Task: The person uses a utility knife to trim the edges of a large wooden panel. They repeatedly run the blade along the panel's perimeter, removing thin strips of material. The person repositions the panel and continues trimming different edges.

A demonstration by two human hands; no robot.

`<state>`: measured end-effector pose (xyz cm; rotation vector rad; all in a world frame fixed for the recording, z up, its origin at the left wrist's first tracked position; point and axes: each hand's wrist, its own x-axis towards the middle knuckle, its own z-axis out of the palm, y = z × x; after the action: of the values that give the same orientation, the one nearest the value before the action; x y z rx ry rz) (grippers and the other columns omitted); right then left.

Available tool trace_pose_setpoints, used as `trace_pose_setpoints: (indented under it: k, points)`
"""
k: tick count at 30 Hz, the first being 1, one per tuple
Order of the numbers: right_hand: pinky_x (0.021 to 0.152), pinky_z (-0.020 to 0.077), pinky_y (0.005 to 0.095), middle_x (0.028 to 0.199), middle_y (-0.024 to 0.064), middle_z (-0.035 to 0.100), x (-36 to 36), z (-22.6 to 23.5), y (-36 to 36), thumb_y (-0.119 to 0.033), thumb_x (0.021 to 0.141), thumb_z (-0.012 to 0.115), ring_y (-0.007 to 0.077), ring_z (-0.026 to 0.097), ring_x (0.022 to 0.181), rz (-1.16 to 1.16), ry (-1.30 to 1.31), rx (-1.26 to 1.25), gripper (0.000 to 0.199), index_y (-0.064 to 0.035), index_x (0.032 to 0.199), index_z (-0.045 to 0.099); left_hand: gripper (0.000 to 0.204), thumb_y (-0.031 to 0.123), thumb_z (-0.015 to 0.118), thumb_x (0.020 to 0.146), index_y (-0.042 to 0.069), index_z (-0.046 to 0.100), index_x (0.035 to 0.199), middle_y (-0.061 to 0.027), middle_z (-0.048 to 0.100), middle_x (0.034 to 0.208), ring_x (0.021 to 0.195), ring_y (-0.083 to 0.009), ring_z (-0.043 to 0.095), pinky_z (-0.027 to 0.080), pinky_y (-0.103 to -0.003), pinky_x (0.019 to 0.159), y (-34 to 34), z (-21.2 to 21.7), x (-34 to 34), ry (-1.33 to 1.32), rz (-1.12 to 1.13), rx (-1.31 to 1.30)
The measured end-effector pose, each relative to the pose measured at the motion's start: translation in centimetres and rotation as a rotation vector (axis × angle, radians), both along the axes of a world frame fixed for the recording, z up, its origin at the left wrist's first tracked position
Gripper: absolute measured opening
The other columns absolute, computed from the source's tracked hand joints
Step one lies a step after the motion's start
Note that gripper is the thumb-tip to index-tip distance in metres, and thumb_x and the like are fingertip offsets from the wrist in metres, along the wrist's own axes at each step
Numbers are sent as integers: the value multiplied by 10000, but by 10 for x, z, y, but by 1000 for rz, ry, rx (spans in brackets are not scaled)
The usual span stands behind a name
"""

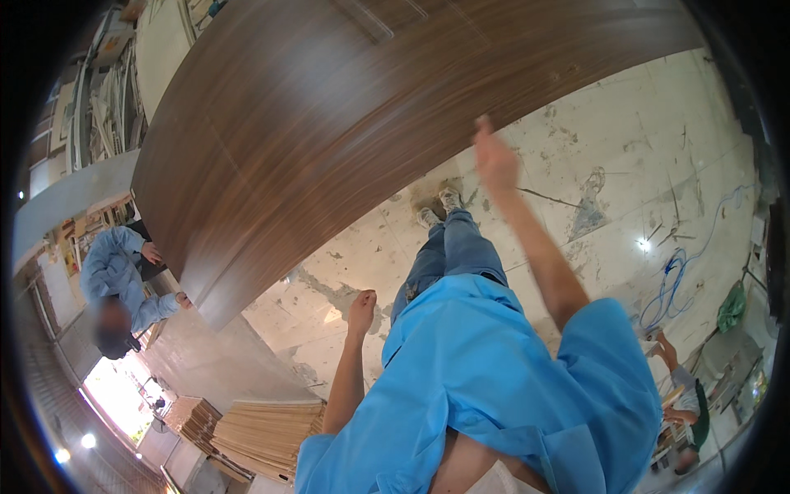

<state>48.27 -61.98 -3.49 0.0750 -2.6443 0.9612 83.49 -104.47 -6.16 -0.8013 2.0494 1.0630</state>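
A large dark brown wood-grain panel fills the upper part of the view, its near edge running slantwise in front of me. My right hand is at that near edge, smeared by motion. Whether it touches the panel or holds anything is unclear. Lower and to the left, my left hand hangs in the air over the floor, apart from the panel. Its fingers are curled closed, and anything inside them is hidden.
At the panel's left end a co-worker has a hand by its corner. Pale, stained floor lies below, with a blue cable on the right. Stacked boards stand at the lower left. Another person is at the far right.
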Motion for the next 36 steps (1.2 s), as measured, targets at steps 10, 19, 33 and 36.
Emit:
trace_pose_setpoints:
  k: [10,19,33,36]
  points:
    - [672,597,471,849,120,717,-17,29,0,-200,1048,666,326,724,749,-120,-43,39,447,-118,1488,663,404,298,649,1119,17,699,1405,-144,792,1233,1126,-224,748,563,-361,1007,14,67,-101,183,-43,129]
    - [652,588,457,853,74,676,87,-1,-179,-150,1039,666,287,708,809,-58,9,191,442,-120,1481,662,417,367,643,1095,55,740,1355,-188,804,1209,1123,-309,768,585,-402,973,-143,13,-11,116,-206,82]
    - [791,601,479,1027,136,785,53,12,-144,-232,1070,652,345,756,942,-178,-98,205,423,-138,1481,675,440,396,619,1014,47,783,1226,-131,778,949,880,-206,724,566,-356,830,-316,-11,127,-144,4,-110]
    - [775,618,458,1023,98,781,110,10,-246,-218,1073,650,324,756,936,-90,-374,-92,391,-128,1453,683,432,378,630,1030,27,776,1235,-108,769,951,876,-191,696,555,-349,832,-282,-8,106,-70,-26,23]
